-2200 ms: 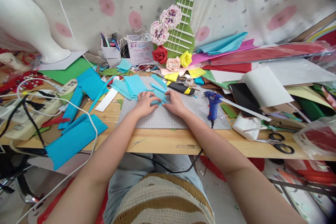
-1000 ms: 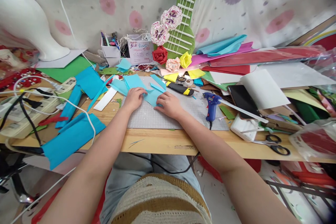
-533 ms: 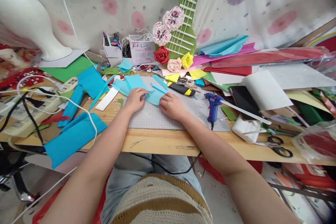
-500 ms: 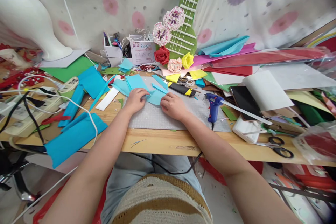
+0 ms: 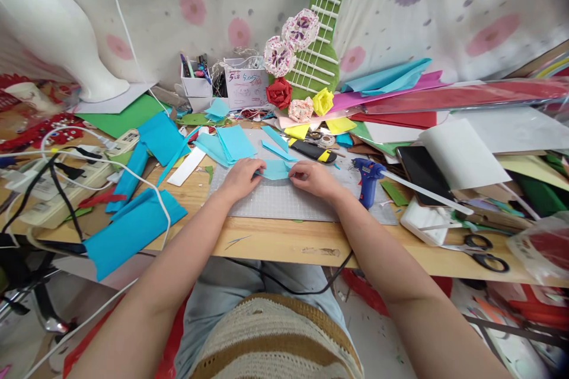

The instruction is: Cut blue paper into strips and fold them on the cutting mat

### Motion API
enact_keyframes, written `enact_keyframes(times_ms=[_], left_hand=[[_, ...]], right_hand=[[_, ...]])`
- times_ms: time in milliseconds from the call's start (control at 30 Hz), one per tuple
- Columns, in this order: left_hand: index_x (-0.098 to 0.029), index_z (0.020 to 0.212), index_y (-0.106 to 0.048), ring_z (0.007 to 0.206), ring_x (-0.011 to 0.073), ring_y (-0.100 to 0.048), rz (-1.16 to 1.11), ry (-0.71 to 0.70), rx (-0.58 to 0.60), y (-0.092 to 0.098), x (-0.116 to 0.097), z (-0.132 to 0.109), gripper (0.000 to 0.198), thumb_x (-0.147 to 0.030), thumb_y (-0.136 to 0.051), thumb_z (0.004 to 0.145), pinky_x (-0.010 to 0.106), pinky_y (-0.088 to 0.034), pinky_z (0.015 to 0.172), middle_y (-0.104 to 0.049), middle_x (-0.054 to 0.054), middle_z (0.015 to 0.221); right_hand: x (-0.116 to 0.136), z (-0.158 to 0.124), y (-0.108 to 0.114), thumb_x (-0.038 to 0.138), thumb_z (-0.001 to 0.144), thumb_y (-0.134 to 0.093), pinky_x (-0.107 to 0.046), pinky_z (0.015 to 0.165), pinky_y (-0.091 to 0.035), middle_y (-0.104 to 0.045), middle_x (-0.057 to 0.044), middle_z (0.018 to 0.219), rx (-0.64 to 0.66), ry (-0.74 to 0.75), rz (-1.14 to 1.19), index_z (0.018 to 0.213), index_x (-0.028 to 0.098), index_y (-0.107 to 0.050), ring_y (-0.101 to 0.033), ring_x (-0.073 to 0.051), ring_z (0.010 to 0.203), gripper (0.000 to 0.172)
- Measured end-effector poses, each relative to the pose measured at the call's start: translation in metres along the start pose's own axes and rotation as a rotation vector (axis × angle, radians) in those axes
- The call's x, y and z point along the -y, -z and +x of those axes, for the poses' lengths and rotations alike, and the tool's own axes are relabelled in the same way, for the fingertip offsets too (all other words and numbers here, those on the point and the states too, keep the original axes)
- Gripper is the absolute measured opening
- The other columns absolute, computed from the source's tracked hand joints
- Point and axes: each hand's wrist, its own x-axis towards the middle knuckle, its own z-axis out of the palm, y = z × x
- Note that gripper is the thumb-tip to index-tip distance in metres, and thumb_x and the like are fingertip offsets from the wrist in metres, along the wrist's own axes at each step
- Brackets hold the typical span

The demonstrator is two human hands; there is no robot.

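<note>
A small light blue paper piece (image 5: 274, 170) is stretched between my two hands, just over the grey cutting mat (image 5: 284, 204). My left hand (image 5: 242, 177) pinches its left end, and my right hand (image 5: 313, 179) pinches the right end between thumb and fingers. Behind my left hand, more light blue paper (image 5: 235, 142) lies on the mat, with narrow blue strips (image 5: 278, 151) beside it. A black and yellow cutter (image 5: 313, 151) rests behind my right hand.
To the right are a blue glue gun (image 5: 368, 180) with a long white stick, a black phone (image 5: 424, 174) and scissors (image 5: 484, 251). On the left lie bright blue paper (image 5: 133, 234), cables and a power strip (image 5: 66, 189). A green guitar shape (image 5: 317, 65) stands behind.
The blue paper piece has been lifted from the mat and is now stretched between both hands. My hands have moved slightly apart. The whole view has shifted a little.
</note>
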Motion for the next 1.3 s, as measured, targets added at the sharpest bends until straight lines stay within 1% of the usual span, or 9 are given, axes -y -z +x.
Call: enact_keyframes(times_ms=[100, 200, 300, 400, 667, 767, 933, 1167, 1300], left_hand=[[-0.021, 0.088, -0.058, 0.085, 0.0185, -0.058, 0.013, -0.013, 0.011, 0.001, 0.000, -0.001, 0.013, -0.016, -0.056, 0.076, 0.033, -0.041, 0.083, -0.066, 0.002, 0.086], [-0.021, 0.080, -0.059, 0.086, 0.0186, -0.058, 0.043, -0.044, 0.015, 0.003, 0.000, -0.002, 0.005, -0.024, -0.060, 0.076, 0.034, -0.039, 0.086, -0.066, 0.001, 0.084], [-0.022, 0.076, -0.061, 0.090, 0.0191, -0.057, 0.080, -0.059, 0.015, 0.005, -0.003, -0.003, 0.008, -0.030, -0.061, 0.078, 0.035, -0.036, 0.089, -0.066, 0.001, 0.086], [-0.022, 0.077, -0.063, 0.092, 0.0208, -0.056, 0.127, -0.030, 0.012, 0.005, -0.006, -0.004, 0.011, -0.033, -0.061, 0.078, 0.037, -0.036, 0.085, -0.066, 0.003, 0.089], [-0.022, 0.076, -0.063, 0.080, 0.0193, -0.058, 0.052, 0.140, 0.030, 0.002, -0.010, -0.003, 0.011, -0.032, -0.060, 0.080, 0.033, -0.040, 0.073, -0.066, 0.002, 0.079], [-0.022, 0.081, -0.063, 0.078, 0.0187, -0.059, 0.001, 0.199, 0.000, 0.000, -0.008, -0.002, 0.008, -0.029, -0.061, 0.079, 0.032, -0.041, 0.072, -0.066, 0.001, 0.078], [-0.021, 0.089, -0.058, 0.077, 0.0173, -0.059, -0.048, 0.288, -0.050, -0.003, -0.008, -0.002, 0.012, -0.024, -0.061, 0.077, 0.032, -0.043, 0.073, -0.066, 0.001, 0.082], [-0.021, 0.092, -0.054, 0.077, 0.0178, -0.059, -0.053, 0.265, -0.065, -0.006, -0.007, -0.002, 0.020, -0.031, -0.061, 0.076, 0.031, -0.043, 0.071, -0.065, 0.000, 0.078], [-0.021, 0.089, -0.054, 0.077, 0.0174, -0.059, -0.044, 0.268, -0.060, -0.007, -0.006, -0.002, 0.016, -0.025, -0.061, 0.076, 0.030, -0.042, 0.071, -0.066, 0.000, 0.079]], right_hand=[[-0.001, 0.000, 0.000, 0.019, 0.076, -0.055, -0.026, 0.069, -0.042, -0.062, -0.003, 0.080, 0.025, 0.015, -0.031, 0.080, 0.019, -0.065, -0.055, -0.014, 0.072, 0.011], [-0.003, 0.001, -0.002, 0.021, 0.077, -0.056, -0.027, 0.073, -0.042, -0.062, -0.004, 0.081, 0.032, 0.037, -0.038, 0.079, 0.019, -0.065, -0.055, -0.016, 0.078, 0.009], [-0.004, 0.002, -0.006, 0.021, 0.078, -0.055, -0.027, 0.072, -0.041, -0.062, -0.004, 0.081, 0.017, 0.009, -0.025, 0.079, 0.019, -0.064, -0.054, -0.015, 0.076, 0.010], [-0.002, 0.004, -0.010, 0.020, 0.079, -0.053, -0.026, 0.067, -0.040, -0.061, -0.003, 0.078, 0.001, -0.050, 0.004, 0.079, 0.018, -0.063, -0.053, -0.014, 0.071, 0.010], [0.000, 0.005, -0.017, 0.019, 0.077, -0.054, -0.025, 0.063, -0.039, -0.059, -0.001, 0.074, -0.041, -0.183, 0.041, 0.076, 0.018, -0.061, -0.053, -0.012, 0.065, 0.007], [0.001, 0.006, -0.019, 0.020, 0.077, -0.053, -0.025, 0.062, -0.039, -0.060, -0.002, 0.075, -0.047, -0.221, 0.030, 0.076, 0.018, -0.060, -0.053, -0.013, 0.066, 0.007], [0.006, 0.007, -0.019, 0.019, 0.078, -0.052, -0.027, 0.063, -0.040, -0.062, -0.003, 0.077, -0.050, -0.267, -0.008, 0.075, 0.020, -0.059, -0.054, -0.015, 0.070, 0.008], [0.015, 0.008, -0.017, 0.018, 0.079, -0.050, -0.027, 0.064, -0.038, -0.063, -0.005, 0.079, -0.033, -0.321, -0.076, 0.077, 0.019, -0.059, -0.055, -0.016, 0.072, 0.009], [0.017, 0.009, -0.017, 0.017, 0.080, -0.049, -0.025, 0.065, -0.037, -0.063, -0.004, 0.081, -0.028, -0.329, -0.102, 0.078, 0.017, -0.059, -0.054, -0.015, 0.073, 0.010]])
